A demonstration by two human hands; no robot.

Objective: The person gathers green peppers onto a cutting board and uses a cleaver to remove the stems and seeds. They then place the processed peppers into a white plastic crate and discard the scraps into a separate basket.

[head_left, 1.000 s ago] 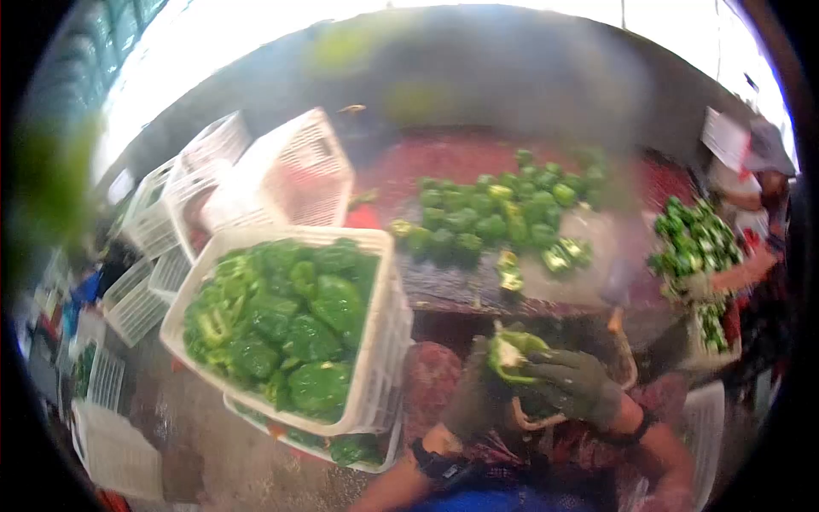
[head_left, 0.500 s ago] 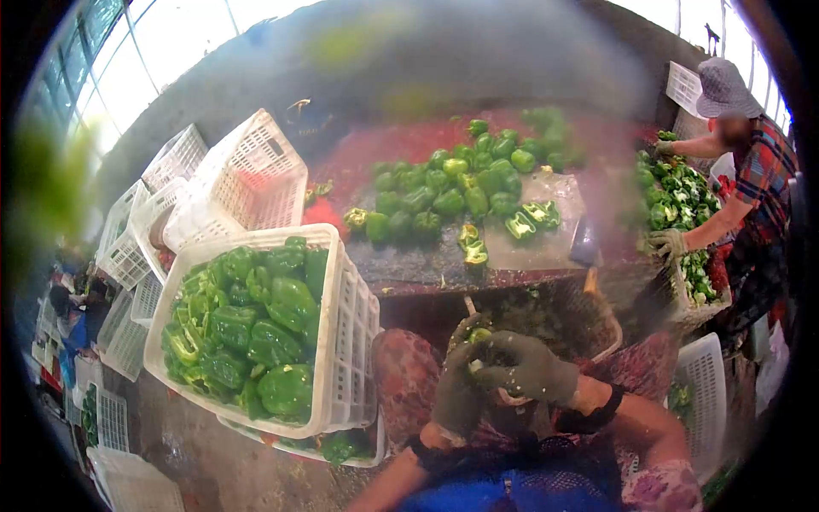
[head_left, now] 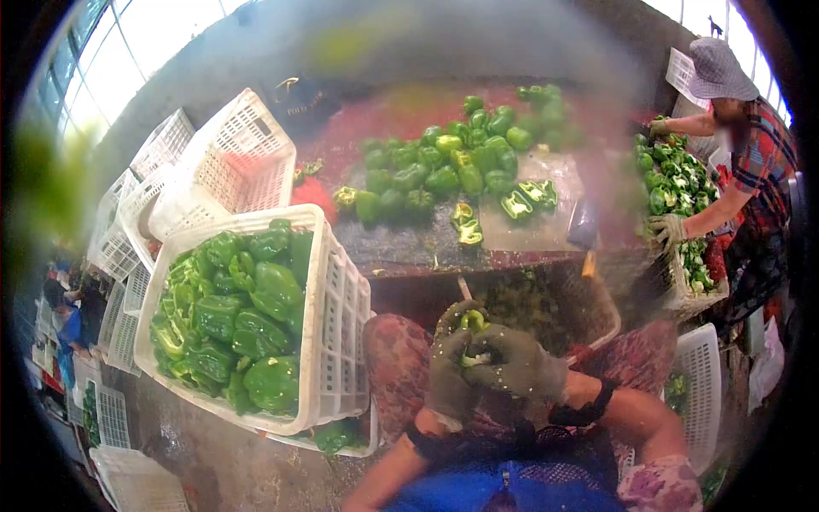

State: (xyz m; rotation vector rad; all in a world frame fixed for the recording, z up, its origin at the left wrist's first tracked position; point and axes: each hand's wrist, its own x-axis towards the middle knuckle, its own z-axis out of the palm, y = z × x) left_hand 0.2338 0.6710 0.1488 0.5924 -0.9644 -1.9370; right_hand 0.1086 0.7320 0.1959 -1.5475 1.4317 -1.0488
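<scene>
My left hand (head_left: pixel 450 367), in a dark glove, is closed round a green bell pepper (head_left: pixel 472 321), most of which the gloves hide. My right hand (head_left: pixel 522 369), gloved too, presses against it with curled fingers, and a pale cut piece shows between the two hands. A thin light stick (head_left: pixel 464 288) sticks up just beyond my left fingers. Both hands are over my lap, in front of the red table (head_left: pixel 384 268). On that table lie a heap of whole green peppers (head_left: pixel 444 181) and some cut halves (head_left: pixel 517 205).
At my left stands a white crate (head_left: pixel 337 341) full of green peppers, with stacked white crates (head_left: pixel 247 154) behind it. A bin (head_left: pixel 607 328) with dark scraps sits under the table edge. On the right, a person in a hat (head_left: pixel 723 68) works over a crate of cut peppers (head_left: pixel 682 294).
My view has shifted slightly, so the table and crates sit higher in it. My hands have turned a little, and more of the green pepper shows above the left glove.
</scene>
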